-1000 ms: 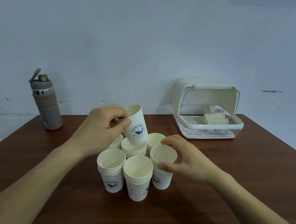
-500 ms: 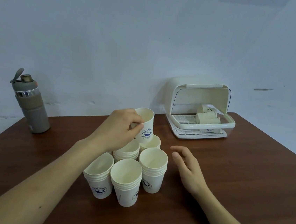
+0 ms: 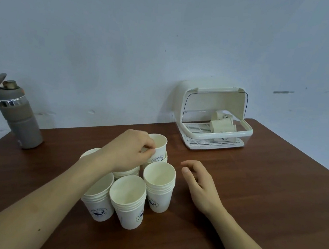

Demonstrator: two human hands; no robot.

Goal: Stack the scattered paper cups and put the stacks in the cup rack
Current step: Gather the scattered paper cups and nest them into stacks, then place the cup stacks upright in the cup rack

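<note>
Several short stacks of white paper cups with a blue logo stand clustered mid-table; the nearest stack [image 3: 128, 203] is in front and another stack [image 3: 159, 186] is to its right. My left hand [image 3: 130, 153] pinches the rim of a single paper cup [image 3: 158, 148], which sits partly nested in the back stack. My right hand [image 3: 200, 185] rests just right of the cluster, fingers apart, holding nothing. The cream cup rack [image 3: 214, 119] stands at the back right with its lid up and a stack of cups [image 3: 222, 125] lying inside.
A grey water bottle [image 3: 16, 115] stands at the table's back left near the wall. The brown wooden table [image 3: 263, 195] reaches the wall behind; its right edge runs close past the rack.
My left hand carried the single cup rightward and lowered it onto the back stack. My right hand let go of the right front stack and drew away to the right.
</note>
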